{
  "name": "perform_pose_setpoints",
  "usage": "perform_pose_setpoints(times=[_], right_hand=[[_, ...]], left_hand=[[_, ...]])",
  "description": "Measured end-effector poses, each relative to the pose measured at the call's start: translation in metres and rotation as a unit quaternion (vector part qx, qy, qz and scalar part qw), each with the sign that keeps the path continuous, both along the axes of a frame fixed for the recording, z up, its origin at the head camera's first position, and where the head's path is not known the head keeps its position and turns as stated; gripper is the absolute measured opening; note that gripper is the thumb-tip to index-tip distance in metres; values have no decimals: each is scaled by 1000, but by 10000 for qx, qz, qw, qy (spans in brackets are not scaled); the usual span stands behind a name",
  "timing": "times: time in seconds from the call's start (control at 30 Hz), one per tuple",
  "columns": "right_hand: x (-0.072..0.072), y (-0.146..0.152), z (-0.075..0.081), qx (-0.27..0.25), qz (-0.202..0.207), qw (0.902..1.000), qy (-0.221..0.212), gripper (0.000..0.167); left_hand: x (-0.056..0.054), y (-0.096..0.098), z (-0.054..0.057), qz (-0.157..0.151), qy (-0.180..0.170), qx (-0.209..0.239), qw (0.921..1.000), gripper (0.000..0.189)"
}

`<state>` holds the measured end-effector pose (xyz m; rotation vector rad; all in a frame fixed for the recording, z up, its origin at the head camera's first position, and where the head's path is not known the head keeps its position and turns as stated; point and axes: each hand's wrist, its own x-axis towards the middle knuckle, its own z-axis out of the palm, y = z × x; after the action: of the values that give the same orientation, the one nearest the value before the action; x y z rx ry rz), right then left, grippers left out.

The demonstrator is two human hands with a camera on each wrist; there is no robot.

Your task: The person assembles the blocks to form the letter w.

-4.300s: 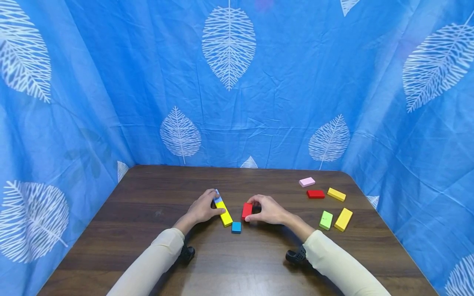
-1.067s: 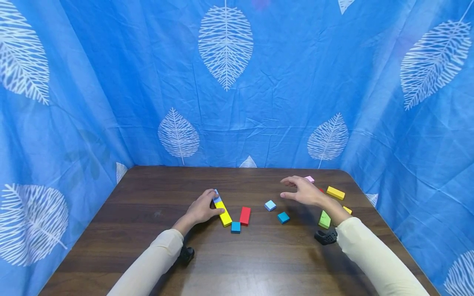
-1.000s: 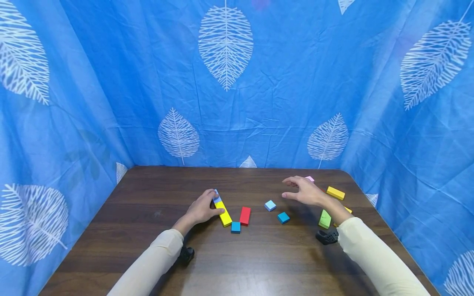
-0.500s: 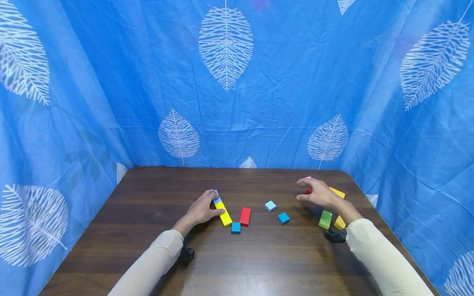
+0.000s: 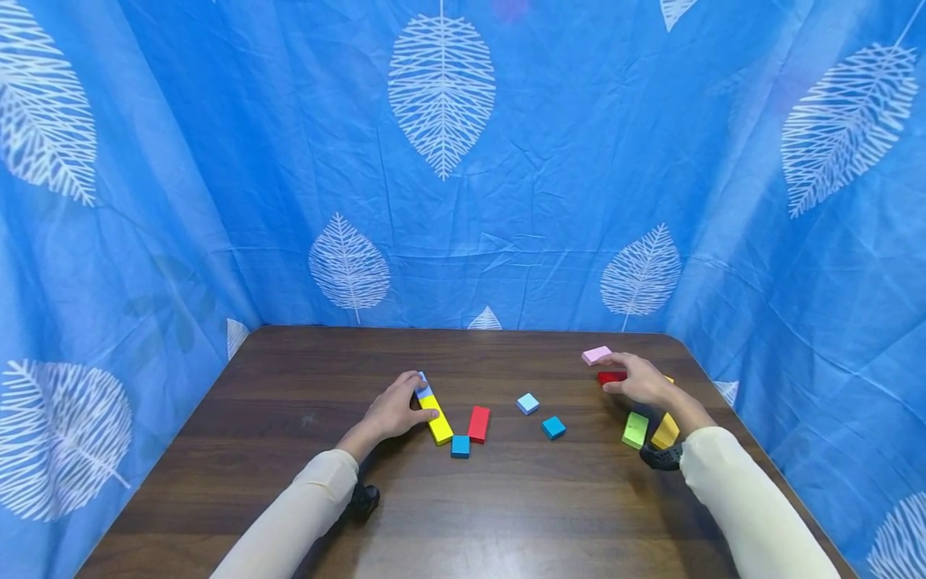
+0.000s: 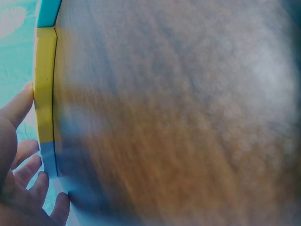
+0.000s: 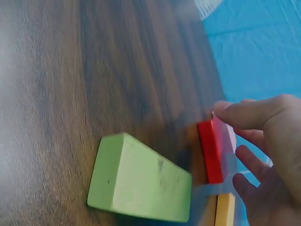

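My left hand (image 5: pixel 394 406) rests on a slanted row of a light blue block (image 5: pixel 425 391) and a yellow block (image 5: pixel 438 426). Its thumb touches the yellow one; the other fingers lie at the light blue end. At the row's near end sits a teal block (image 5: pixel 460 446), with a red block (image 5: pixel 479 424) at its upper right, slanting the other way. Over on the right, my right hand (image 5: pixel 646 381) hovers with thumb and fingers apart around a second red block (image 7: pixel 212 150). A pink block (image 5: pixel 596 355) lies just beyond its fingertips.
Between the hands lie a small light blue block (image 5: pixel 527 404) and another teal block (image 5: pixel 553 428). Under the right wrist are a green block (image 5: pixel 635 430) and a yellow block (image 5: pixel 665 433); a further yellow block (image 7: pixel 225 209) is mostly hidden. Blue curtains (image 5: pixel 463 265) surround the wooden table (image 5: pixel 463 515).
My right hand has released the first red block beside the teal one and moved right to the second red block, uncovering two small blocks. The left hand stays put.
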<state>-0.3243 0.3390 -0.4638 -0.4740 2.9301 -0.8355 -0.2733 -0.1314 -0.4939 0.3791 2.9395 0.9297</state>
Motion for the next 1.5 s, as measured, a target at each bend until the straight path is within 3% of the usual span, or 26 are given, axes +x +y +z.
perform_pose_setpoints(times=[0.4,0.7,1.07,1.5], right_hand=[[-2,18,-13,143,-215,9991,-345,52],[-3,20,-31,-280,-310,9975,-564,40],[-10,22,-22,-188,-259,9991,-287,38],[-10,6,-6,43,194,9998,-82,38]], left_hand=[[1,1,1,-30,10,-53,10000,60],[7,-2,0,18,-19,-80,10000,60],[0,0,1,-9,-13,-67,10000,60],[2,0,3,-35,4,-115,9999,60]])
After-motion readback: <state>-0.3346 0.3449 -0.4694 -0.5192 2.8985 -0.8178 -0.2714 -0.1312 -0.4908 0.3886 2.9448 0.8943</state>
